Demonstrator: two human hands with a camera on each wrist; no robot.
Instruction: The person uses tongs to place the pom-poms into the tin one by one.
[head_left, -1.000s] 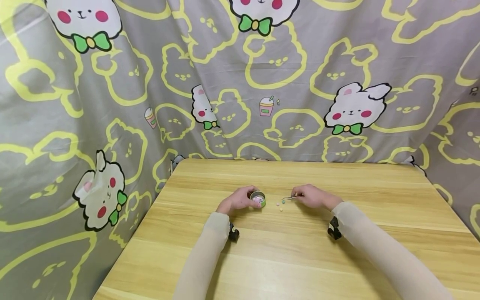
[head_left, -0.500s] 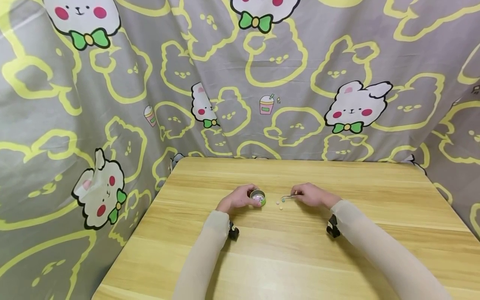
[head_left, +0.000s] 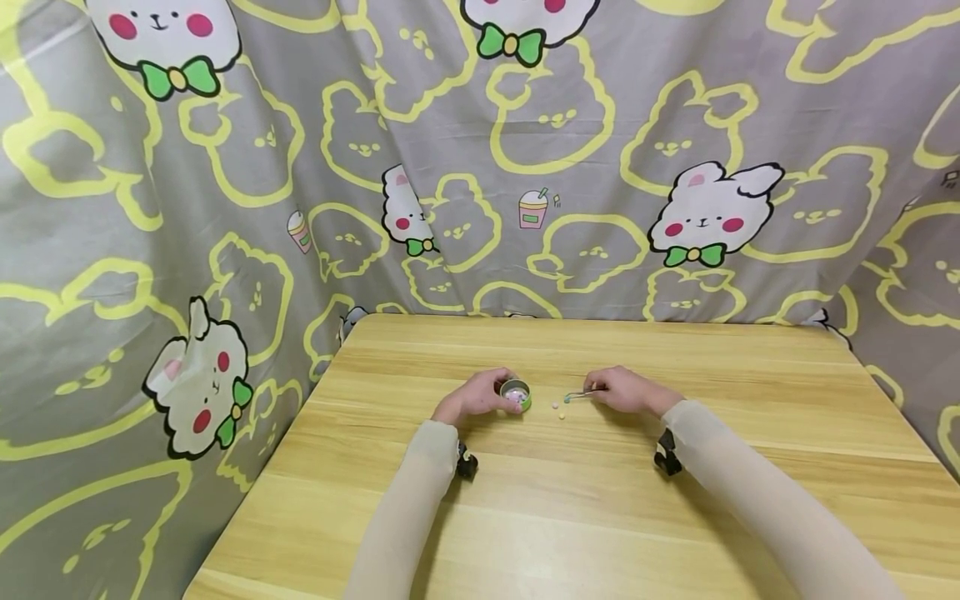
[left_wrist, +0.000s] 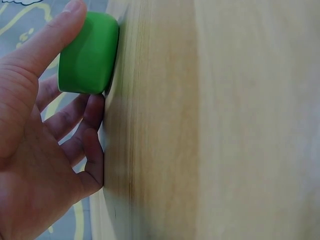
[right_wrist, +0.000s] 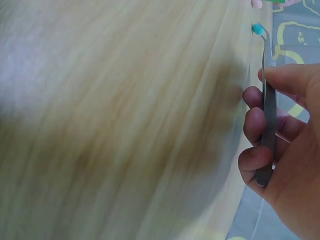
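My left hand point(head_left: 478, 394) holds a small round green tin point(head_left: 525, 402) by its side, the thumb at the near side and fingers round the back. Pale, pinkish bits lie inside the open tin. The left wrist view shows the smooth green side of the tin point(left_wrist: 87, 57) at the tabletop. My right hand point(head_left: 628, 390) grips metal tweezers point(right_wrist: 269, 117), thumb on one side, curled fingers on the other. Their bent tips are at a teal bead point(right_wrist: 258, 29), close over the table. Between the hands a pink bead point(head_left: 555, 406) and a yellow bead point(head_left: 562, 416) lie on the wood.
The wooden table point(head_left: 517, 517) spreads out in front of and around both hands. A grey curtain point(head_left: 465, 125) with cartoon prints hangs behind its far edge and down the left side. Dark camera mounts point(head_left: 467, 461) sit on both wrists.
The head view has shifted very slightly. The tweezers' tips have made a small movement at the teal bead. The left hand and the tin stay in place.
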